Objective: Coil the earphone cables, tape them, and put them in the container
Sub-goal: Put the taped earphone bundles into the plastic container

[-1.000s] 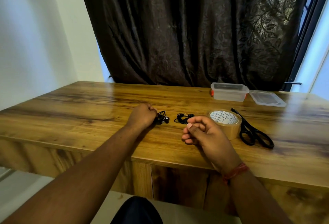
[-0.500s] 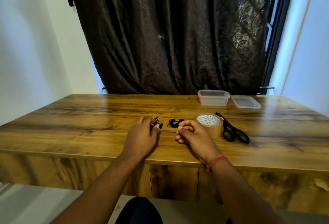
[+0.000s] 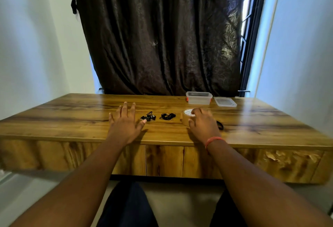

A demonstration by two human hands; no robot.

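Note:
Two black earphone bundles lie side by side on the wooden table (image 3: 72, 118): the left earphones (image 3: 148, 117) and the right earphones (image 3: 167, 116). My left hand (image 3: 126, 124) hovers flat with spread fingers just left of the left bundle, its thumb tip close to it, holding nothing. My right hand (image 3: 203, 125) lies over the brown tape roll (image 3: 185, 118), fingers curled on its top and thumb at its near side. The clear container (image 3: 198, 98) stands open at the back, its lid (image 3: 225, 102) beside it on the right.
Black scissors (image 3: 220, 125) lie right of the tape roll, mostly hidden behind my right hand. A dark curtain (image 3: 162, 37) hangs behind the table's far edge. White walls close in left and right.
My left hand has let go of the left earphones and spread open. My right hand has moved right from the middle onto the tape roll. The camera has tilted up and back.

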